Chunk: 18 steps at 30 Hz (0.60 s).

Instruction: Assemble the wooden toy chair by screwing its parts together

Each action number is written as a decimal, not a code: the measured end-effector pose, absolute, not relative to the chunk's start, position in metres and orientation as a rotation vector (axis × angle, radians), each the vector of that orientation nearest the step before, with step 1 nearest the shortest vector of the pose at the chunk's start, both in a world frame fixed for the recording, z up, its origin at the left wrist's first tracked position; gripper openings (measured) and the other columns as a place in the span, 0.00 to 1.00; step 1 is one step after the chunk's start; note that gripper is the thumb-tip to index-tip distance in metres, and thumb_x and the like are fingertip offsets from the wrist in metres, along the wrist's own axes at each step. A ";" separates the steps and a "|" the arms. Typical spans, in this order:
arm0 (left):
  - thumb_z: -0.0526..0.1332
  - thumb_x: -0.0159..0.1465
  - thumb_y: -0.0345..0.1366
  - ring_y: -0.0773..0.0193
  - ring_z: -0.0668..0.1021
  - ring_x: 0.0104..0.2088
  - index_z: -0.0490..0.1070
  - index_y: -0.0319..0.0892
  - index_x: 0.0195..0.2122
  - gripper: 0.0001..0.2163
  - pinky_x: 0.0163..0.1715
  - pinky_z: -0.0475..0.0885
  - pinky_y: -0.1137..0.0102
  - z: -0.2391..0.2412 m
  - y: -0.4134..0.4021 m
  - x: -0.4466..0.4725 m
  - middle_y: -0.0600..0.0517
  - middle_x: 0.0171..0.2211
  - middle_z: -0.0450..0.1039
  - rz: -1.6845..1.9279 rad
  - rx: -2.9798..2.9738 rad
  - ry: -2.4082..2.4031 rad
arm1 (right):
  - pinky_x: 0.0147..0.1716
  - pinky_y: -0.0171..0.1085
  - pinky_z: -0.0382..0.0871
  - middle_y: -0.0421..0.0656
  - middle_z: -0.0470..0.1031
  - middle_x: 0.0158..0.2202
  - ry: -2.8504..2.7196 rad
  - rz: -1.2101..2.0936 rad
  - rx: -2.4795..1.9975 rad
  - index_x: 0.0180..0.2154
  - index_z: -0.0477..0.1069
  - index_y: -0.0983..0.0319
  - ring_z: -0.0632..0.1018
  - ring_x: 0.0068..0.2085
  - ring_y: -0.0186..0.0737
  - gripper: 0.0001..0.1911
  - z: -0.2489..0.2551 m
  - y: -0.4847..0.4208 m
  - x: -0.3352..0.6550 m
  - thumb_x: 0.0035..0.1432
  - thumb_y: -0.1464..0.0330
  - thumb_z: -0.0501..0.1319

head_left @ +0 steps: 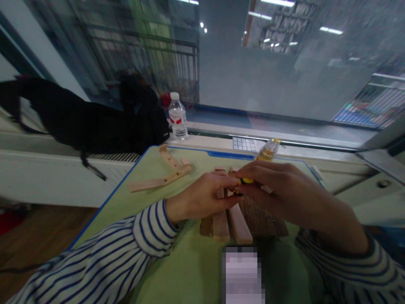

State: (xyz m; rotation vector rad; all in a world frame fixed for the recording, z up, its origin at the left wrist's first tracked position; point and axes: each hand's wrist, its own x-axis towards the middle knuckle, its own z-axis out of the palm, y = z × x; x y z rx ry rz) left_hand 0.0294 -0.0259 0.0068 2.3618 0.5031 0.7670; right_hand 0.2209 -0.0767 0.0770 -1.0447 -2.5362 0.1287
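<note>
The right hand [280, 182] had its fingers closed on a yellow-and-black object [247, 180], above two wooden strips [241, 226] around the middle of the surface [180, 270]. Whether the left hand [204, 194], just beside, also gripped it, I could not tell. The angled wooden piece [175, 175] looked already joined; whether the strips were too (the hands hid their middle) remained unclear.

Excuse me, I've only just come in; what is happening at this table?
The person's right hand holds a small yellow-and-black item, and the left hand meets it there; exactly what the left grips is hidden. Beneath them, two wooden strips lie side by side, over a brown block on the green table. Other wooden pieces lie off to the left.
</note>
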 end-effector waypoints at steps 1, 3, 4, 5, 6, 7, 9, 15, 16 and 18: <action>0.59 0.63 0.33 0.63 0.73 0.41 0.73 0.41 0.38 0.05 0.45 0.67 0.66 0.007 -0.026 0.029 0.50 0.38 0.74 0.771 2.359 0.499 | 0.37 0.36 0.67 0.42 0.77 0.40 -2.540 0.126 -1.041 0.46 0.71 0.60 0.77 0.39 0.38 0.11 0.077 -0.077 0.221 0.63 0.67 0.56; 0.59 0.63 0.33 0.63 0.73 0.41 0.73 0.41 0.39 0.05 0.45 0.66 0.66 0.007 -0.026 0.029 0.51 0.38 0.74 0.778 2.354 0.491 | 0.37 0.36 0.68 0.42 0.77 0.41 -2.544 0.124 -1.037 0.47 0.70 0.60 0.77 0.39 0.38 0.11 0.076 -0.077 0.221 0.63 0.67 0.56; 0.59 0.63 0.33 0.63 0.73 0.41 0.73 0.41 0.38 0.05 0.45 0.67 0.67 0.007 -0.026 0.029 0.51 0.38 0.74 0.779 2.352 0.488 | 0.38 0.36 0.68 0.42 0.77 0.41 -2.543 0.126 -1.032 0.47 0.70 0.60 0.77 0.40 0.38 0.11 0.075 -0.077 0.220 0.63 0.67 0.57; 0.59 0.63 0.33 0.64 0.73 0.41 0.73 0.41 0.39 0.05 0.45 0.67 0.67 0.007 -0.026 0.029 0.51 0.38 0.74 0.777 2.350 0.488 | 0.38 0.36 0.68 0.42 0.77 0.41 -2.539 0.126 -1.027 0.47 0.70 0.60 0.77 0.40 0.38 0.11 0.074 -0.076 0.220 0.63 0.67 0.57; 0.59 0.63 0.34 0.64 0.73 0.41 0.73 0.41 0.39 0.06 0.44 0.67 0.67 0.007 -0.026 0.028 0.51 0.38 0.74 0.776 2.349 0.487 | 0.38 0.36 0.68 0.41 0.77 0.42 -2.532 0.130 -1.026 0.48 0.70 0.60 0.77 0.40 0.37 0.11 0.074 -0.076 0.220 0.63 0.67 0.57; 0.59 0.63 0.34 0.64 0.74 0.41 0.73 0.42 0.39 0.06 0.44 0.67 0.68 0.007 -0.026 0.028 0.51 0.38 0.74 0.777 2.347 0.488 | 0.39 0.36 0.68 0.41 0.77 0.42 -2.525 0.137 -1.027 0.48 0.70 0.59 0.77 0.40 0.37 0.12 0.073 -0.075 0.220 0.63 0.68 0.57; 0.59 0.63 0.34 0.64 0.74 0.40 0.73 0.42 0.38 0.06 0.44 0.67 0.68 0.007 -0.025 0.028 0.51 0.37 0.74 0.771 2.343 0.495 | 0.40 0.35 0.69 0.41 0.77 0.43 -2.518 0.163 -1.022 0.49 0.69 0.59 0.77 0.41 0.36 0.13 0.073 -0.075 0.220 0.63 0.68 0.58; 0.59 0.63 0.34 0.63 0.74 0.40 0.72 0.39 0.36 0.05 0.43 0.67 0.68 0.010 -0.026 0.028 0.51 0.36 0.73 0.713 2.348 0.514 | 0.45 0.35 0.69 0.43 0.76 0.48 -2.546 0.209 -0.950 0.53 0.67 0.60 0.76 0.46 0.35 0.16 0.080 -0.079 0.224 0.63 0.69 0.57; 0.59 0.63 0.34 0.64 0.74 0.40 0.72 0.39 0.35 0.05 0.43 0.67 0.68 0.010 -0.026 0.028 0.51 0.35 0.73 0.703 2.349 0.520 | 0.46 0.34 0.68 0.43 0.75 0.50 -2.545 0.212 -0.941 0.53 0.67 0.61 0.76 0.47 0.35 0.17 0.081 -0.080 0.225 0.62 0.70 0.57; 0.58 0.63 0.34 0.64 0.74 0.38 0.71 0.39 0.35 0.05 0.42 0.67 0.69 0.011 -0.026 0.027 0.51 0.34 0.73 0.691 2.352 0.532 | 0.48 0.33 0.67 0.43 0.74 0.51 -2.541 0.211 -0.929 0.53 0.67 0.61 0.75 0.48 0.34 0.18 0.081 -0.081 0.225 0.61 0.72 0.58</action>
